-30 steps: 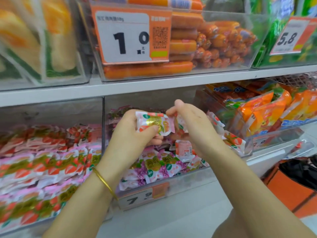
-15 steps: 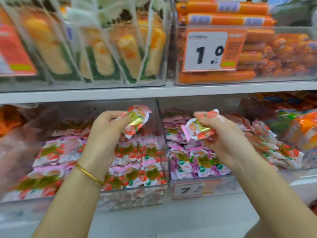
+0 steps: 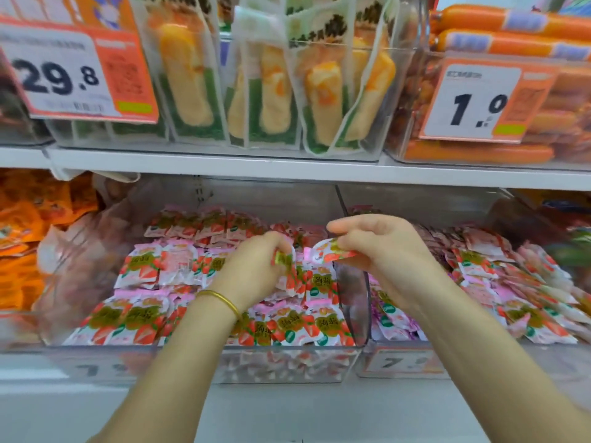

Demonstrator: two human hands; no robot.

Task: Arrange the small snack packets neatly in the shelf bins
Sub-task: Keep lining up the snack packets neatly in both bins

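A clear plastic bin (image 3: 287, 362) on the lower shelf holds rows of small pink and red strawberry snack packets (image 3: 140, 266). My left hand (image 3: 256, 266) reaches down into this bin and pinches one packet (image 3: 283, 259) against the pile. My right hand (image 3: 383, 247) hovers over the divider between the bins and grips another strawberry packet (image 3: 332, 254) by its edge. A second clear bin (image 3: 403, 362) to the right holds purple and red packets (image 3: 499, 282) lying in loose heaps.
A white shelf board (image 3: 287, 167) runs just above the bins. On it stand clear bins of corn packs (image 3: 265, 91) and orange sausages (image 3: 479, 151) with price tags 29.8 and 1.0. Orange packets (image 3: 25, 235) fill the far left. A bracelet (image 3: 220, 298) circles my left wrist.
The view has shifted left and closer. My left hand has dropped with its packet into the left bin. My right hand has moved left over the divider, still holding its packet.
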